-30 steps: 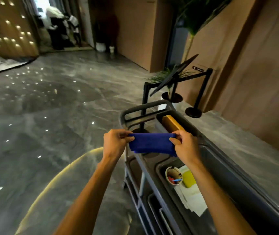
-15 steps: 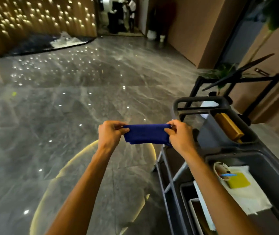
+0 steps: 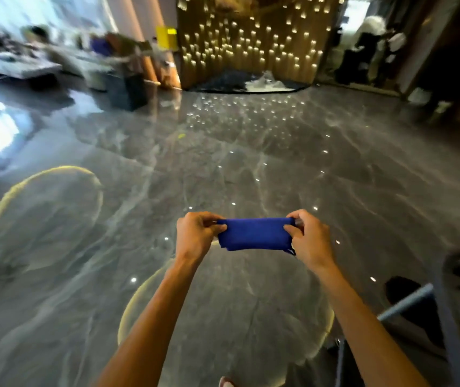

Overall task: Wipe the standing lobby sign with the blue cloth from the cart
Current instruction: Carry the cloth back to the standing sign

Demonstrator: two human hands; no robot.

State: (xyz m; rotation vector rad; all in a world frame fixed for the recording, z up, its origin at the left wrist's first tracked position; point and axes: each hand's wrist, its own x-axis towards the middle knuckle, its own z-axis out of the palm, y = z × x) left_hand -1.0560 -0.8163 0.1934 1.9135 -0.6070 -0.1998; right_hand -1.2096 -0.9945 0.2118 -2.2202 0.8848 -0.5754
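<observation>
Two bare arms reach out in front of the person. The left hand (image 3: 195,236) pinches the left end of the blue cloth (image 3: 254,234), with its fingers curled round that end. The right hand (image 3: 311,238) pinches the right end the same way, thumb on the near side and fingers curled over the top. The cloth is folded into a short, flat strip and is pulled straight between the two hands. It hangs in the air above the floor (image 3: 223,169) and touches nothing but the hands. The floor is dark grey and shiny, with pale lines running through it, and little dots of light shine on it. Two pale yellow rings of light (image 3: 41,202) show on the floor, one under the arms and one off to the left. A bit of the grey cart (image 3: 443,305) shows at the lower right edge, just beside the right arm. Far ahead stands a wall of small warm lights (image 3: 251,37). The far left side is blurry, with pale furniture and a yellow box (image 3: 166,37).
</observation>
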